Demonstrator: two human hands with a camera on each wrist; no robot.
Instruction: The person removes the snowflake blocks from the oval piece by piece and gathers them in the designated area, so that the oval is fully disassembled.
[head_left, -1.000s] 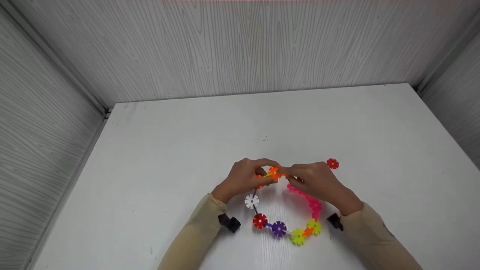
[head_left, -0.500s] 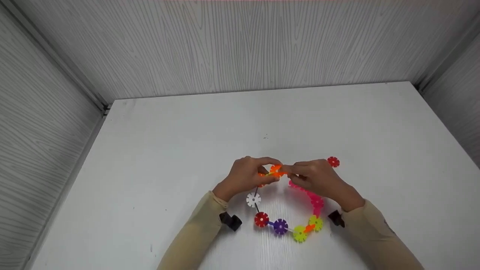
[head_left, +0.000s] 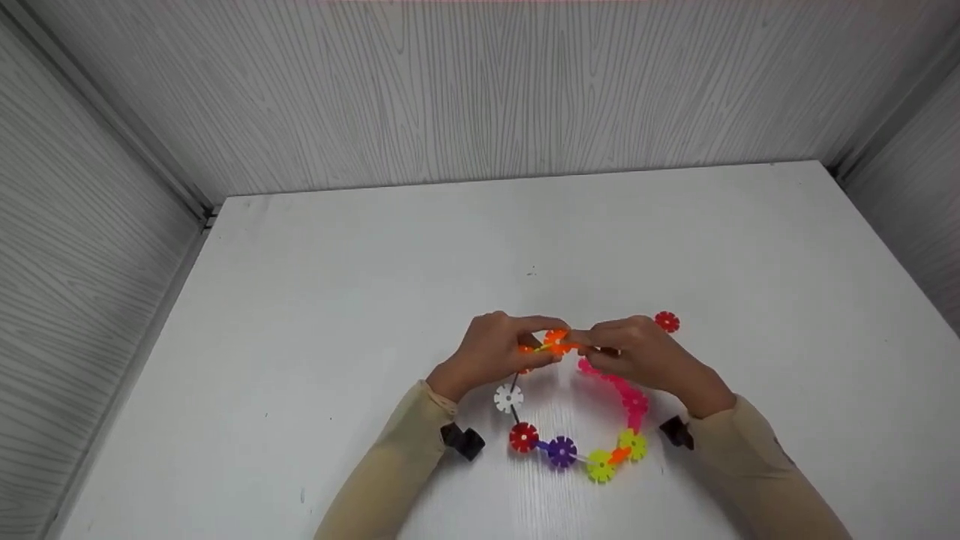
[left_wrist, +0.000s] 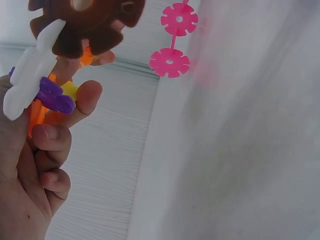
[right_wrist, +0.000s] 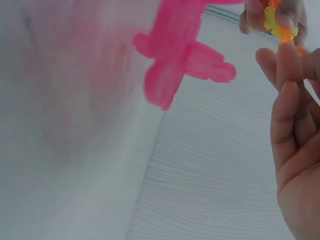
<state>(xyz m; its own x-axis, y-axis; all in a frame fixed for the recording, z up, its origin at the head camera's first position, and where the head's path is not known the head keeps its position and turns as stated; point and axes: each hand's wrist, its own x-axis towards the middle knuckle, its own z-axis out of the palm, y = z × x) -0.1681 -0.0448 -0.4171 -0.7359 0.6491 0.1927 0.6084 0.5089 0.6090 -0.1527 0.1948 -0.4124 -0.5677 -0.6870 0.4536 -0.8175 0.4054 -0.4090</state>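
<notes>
A chain of interlocking snowflake discs curves between my two hands. My left hand (head_left: 495,351) pinches its upper left end, by an orange snowflake disc (head_left: 556,341). From the right, my right hand (head_left: 645,352) pinches another orange snowflake disc (right_wrist: 286,35), seen edge-on against the first; its fingers partly hide it. A yellow disc (right_wrist: 272,22) shows between the hands. Down the chain come a white disc (head_left: 508,398), a red disc (head_left: 523,437), a purple disc (head_left: 562,452) and yellow discs (head_left: 601,466). Linked pink discs (head_left: 634,402) run up under my right hand.
A loose red snowflake disc (head_left: 667,322) lies on the white table (head_left: 360,300) beyond my right hand. Wood-grained panels (head_left: 480,90) stand behind and at both sides. Black wrist mounts (head_left: 463,442) sit by the sleeves.
Both hands keep their grip on the orange discs, with only small finger shifts. The whole head view has slid slightly, so everything appears a little higher and further right.
</notes>
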